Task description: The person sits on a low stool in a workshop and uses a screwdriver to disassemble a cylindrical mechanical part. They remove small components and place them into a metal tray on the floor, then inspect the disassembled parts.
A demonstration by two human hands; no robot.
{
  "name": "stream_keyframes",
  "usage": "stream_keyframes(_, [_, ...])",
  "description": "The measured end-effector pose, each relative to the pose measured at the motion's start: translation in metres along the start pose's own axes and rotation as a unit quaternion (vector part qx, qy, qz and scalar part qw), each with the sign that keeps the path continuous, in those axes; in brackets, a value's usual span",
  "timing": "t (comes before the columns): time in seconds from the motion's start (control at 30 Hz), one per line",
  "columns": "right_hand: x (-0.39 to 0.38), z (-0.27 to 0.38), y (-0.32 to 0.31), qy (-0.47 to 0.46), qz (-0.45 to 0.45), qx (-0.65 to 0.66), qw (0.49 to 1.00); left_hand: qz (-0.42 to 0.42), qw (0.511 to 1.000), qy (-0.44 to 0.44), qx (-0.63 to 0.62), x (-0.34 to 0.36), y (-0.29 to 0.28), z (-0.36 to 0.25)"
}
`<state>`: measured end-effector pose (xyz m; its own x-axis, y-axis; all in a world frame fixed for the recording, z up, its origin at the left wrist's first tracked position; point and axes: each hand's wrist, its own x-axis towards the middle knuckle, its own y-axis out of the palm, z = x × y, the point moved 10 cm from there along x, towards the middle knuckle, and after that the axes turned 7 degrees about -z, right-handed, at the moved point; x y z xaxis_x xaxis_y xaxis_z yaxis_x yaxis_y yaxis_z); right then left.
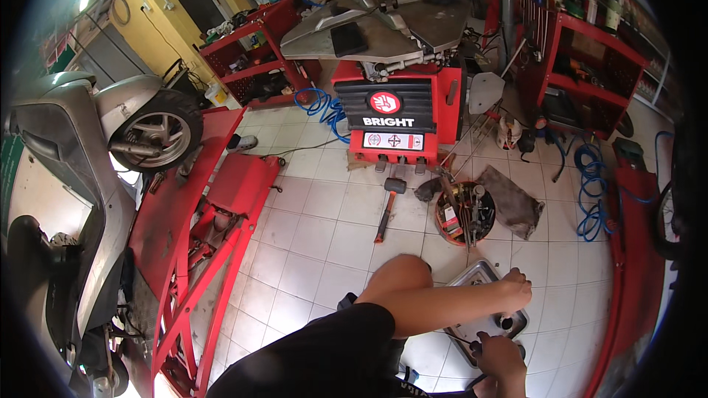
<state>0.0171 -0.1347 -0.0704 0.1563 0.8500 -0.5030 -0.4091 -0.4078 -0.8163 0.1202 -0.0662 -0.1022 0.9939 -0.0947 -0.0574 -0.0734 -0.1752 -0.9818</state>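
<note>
1. Head view: my left hand (514, 291) reaches across over the metal tray (479, 273), its fingers curled in; I cannot tell whether anything is gripped in them.
2. My right hand (499, 357), nearer to me, is closed around a dark-handled tool (476, 346), whose thin shaft points left over the tray.
3. Just below my left hand, within the tray's outline, shows a small dark round part (504, 322); I cannot tell whether my fingers touch it.
4. The tray lies on the tiled floor (295, 250), to the right of my bent knee (398, 273).
5. Beyond the tray stands a round red bowl (440, 228) full of tools, with a dark grey cloth (510, 203) to its right and a mallet (387, 208) lying to its left.
6. Farther off stands a red machine (448, 103); at my left, a silver scooter (103, 177) stands by a red lift (236, 188).
</note>
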Motion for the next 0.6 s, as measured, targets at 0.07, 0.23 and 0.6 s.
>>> stream_keyframes(0.07, [-0.003, 0.004, -0.002, 0.007, 0.005, -0.009, 1.0, 0.001, 1.0, -0.014, 0.0, 0.001, 0.007, 0.004])
stream_keyframes(0.23, [-0.005, -0.008, 0.012, 0.024, 0.031, -0.002, 0.999, -0.014, 0.999, -0.028, -0.028, 0.006, 0.008, 0.007])
stream_keyframes(0.6, [0.016, -0.092, -0.026, 0.121, -0.06, 0.041, 0.99, 0.039, 0.996, 0.0, -0.079, -0.006, -0.066, 0.013])
